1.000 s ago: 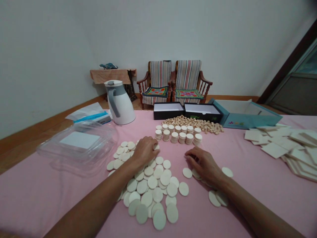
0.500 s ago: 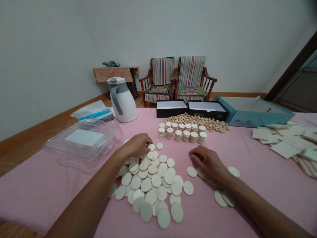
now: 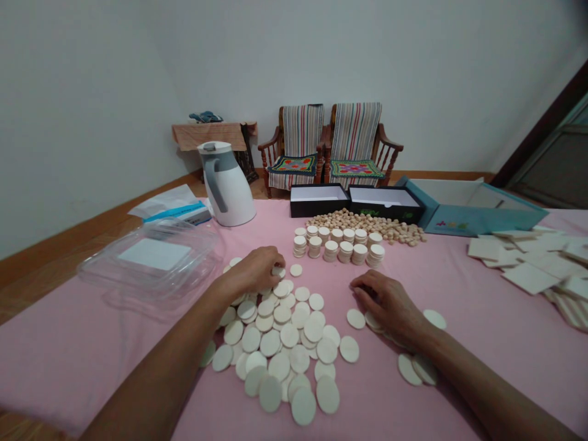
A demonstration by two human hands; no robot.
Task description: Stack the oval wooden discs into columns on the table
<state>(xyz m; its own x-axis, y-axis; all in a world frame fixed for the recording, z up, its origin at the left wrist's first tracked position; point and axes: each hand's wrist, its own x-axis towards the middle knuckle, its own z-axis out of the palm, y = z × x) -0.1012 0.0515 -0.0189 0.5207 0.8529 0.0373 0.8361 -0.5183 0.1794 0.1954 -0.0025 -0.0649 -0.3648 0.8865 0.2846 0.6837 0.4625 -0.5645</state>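
At the far edge of a loose pile of pale round wooden discs, my left hand has its fingers bent round one disc. A single disc lies flat just right of those fingers. My right hand rests on the cloth to the right of the pile, fingers curled together. Its palm side is hidden, so anything inside cannot be seen. A few discs lie under and around this hand. Beyond both hands stand two rows of stacked discs.
Small wooden pieces are heaped behind the stacks, before two black boxes and a blue box. Thin square wooden sheets lie right. A clear plastic container and white jug stand left on the pink cloth.
My left fingers have closed in further over the disc at the pile's far edge, covering more of it. My right hand stays where it was.
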